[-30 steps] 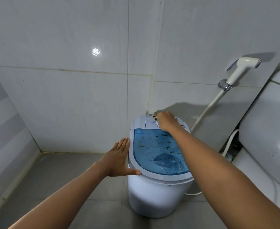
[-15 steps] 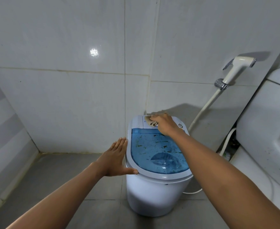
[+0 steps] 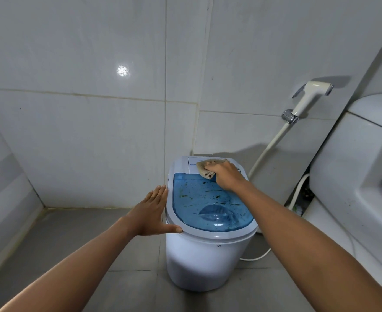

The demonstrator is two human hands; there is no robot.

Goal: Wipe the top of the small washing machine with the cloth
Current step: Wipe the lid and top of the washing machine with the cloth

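Observation:
A small white washing machine (image 3: 199, 264) stands on the grey floor against the tiled wall. Its clear blue lid (image 3: 199, 206) carries dark green specks and streaks. My right hand (image 3: 224, 175) presses a beige cloth (image 3: 204, 168) onto the white control panel at the back of the top, at the lid's far edge. My left hand (image 3: 150, 213) lies flat against the machine's left rim, fingers together and thumb along the front edge, holding nothing.
A white bidet sprayer (image 3: 309, 97) hangs on the wall to the right, its hose (image 3: 268, 147) running down behind the machine. A toilet cistern (image 3: 352, 167) fills the right side. A white cable (image 3: 256, 257) trails on the floor at the machine's right.
My right hand has slid the cloth leftward and toward me across the control panel, so more cloth shows. The left hand stays on the rim.

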